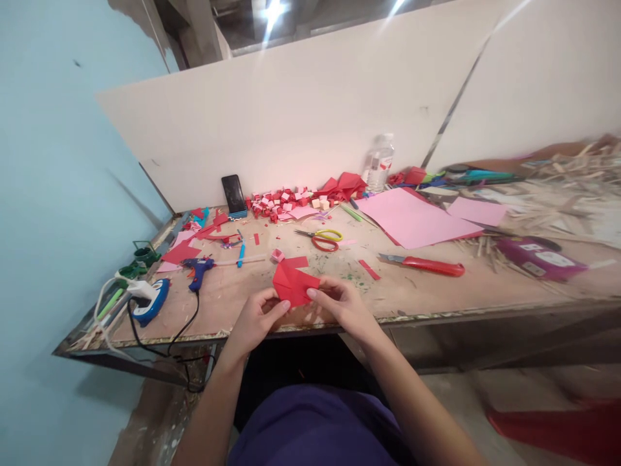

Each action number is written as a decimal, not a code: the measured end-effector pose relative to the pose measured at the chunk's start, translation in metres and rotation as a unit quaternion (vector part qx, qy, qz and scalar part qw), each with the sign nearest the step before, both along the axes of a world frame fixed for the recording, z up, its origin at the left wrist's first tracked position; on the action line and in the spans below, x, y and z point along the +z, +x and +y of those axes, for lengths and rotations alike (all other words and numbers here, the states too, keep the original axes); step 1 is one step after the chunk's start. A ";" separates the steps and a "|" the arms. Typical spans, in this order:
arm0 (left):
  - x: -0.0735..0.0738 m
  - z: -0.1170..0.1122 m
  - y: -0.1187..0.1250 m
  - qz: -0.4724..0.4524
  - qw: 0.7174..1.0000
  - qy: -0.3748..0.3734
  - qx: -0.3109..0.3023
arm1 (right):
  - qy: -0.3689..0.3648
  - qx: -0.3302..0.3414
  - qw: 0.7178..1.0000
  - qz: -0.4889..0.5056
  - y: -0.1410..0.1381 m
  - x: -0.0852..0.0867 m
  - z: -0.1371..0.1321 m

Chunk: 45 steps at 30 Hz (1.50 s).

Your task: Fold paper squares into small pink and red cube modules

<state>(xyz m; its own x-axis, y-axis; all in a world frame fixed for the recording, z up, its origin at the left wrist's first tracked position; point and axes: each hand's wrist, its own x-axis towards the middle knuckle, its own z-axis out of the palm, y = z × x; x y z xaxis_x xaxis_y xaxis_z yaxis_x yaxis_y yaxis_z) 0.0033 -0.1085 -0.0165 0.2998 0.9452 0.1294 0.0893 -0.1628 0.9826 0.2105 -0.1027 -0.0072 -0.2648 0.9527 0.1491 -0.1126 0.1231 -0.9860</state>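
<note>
A creased piece of red paper (292, 285) is held between both hands over the table's front edge. My left hand (259, 317) pinches its lower left part, thumb on top. On the right side, my right hand (342, 303) grips the same paper with thumb above and fingers beneath. Just beyond it stand a small pink paper box (277, 255) and a red strip partly behind the sheet. Scissors (323, 238) with yellow and red handles lie farther back, and a red-handled utility knife (427, 264) rests to the right.
A blue glue gun (198, 268) and a power strip (151, 303) with cables sit at left. Along the back are a phone (234, 194), a pile of small paper boxes (281, 202) and a water bottle (380, 165). Pink sheets (420, 219) and wood sticks (557, 207) cover the right side.
</note>
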 end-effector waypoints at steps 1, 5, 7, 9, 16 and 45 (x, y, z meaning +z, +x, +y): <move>0.001 0.000 0.000 0.004 1.000 0.000 0.000 | 0.003 -0.011 1.000 -0.004 0.000 -0.002 0.001; 0.000 0.000 0.001 0.013 1.000 0.001 0.005 | 0.001 -0.023 1.000 -0.018 -0.001 -0.005 0.002; -0.001 0.001 0.001 0.016 1.000 0.002 0.007 | -0.001 -0.020 1.000 -0.015 -0.002 -0.005 0.001; -0.002 0.002 0.001 0.013 1.000 0.003 0.012 | -0.005 -0.020 1.000 -0.002 -0.001 -0.003 0.001; -0.003 0.003 0.000 -0.008 1.000 -0.007 -0.003 | -0.042 -0.029 0.997 0.052 0.002 -0.001 0.002; 0.000 -0.002 0.004 0.075 0.996 0.056 0.008 | 0.021 0.038 0.993 -0.111 -0.001 -0.001 0.003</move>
<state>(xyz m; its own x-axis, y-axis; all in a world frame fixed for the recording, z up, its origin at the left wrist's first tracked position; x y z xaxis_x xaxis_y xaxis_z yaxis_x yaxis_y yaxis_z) 0.0074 -0.1108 -0.0168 0.3084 0.9324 0.1884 0.2371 -0.2672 0.9340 0.2092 -0.0994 -0.0083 -0.3659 0.9230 0.1192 0.0962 0.1649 -0.9816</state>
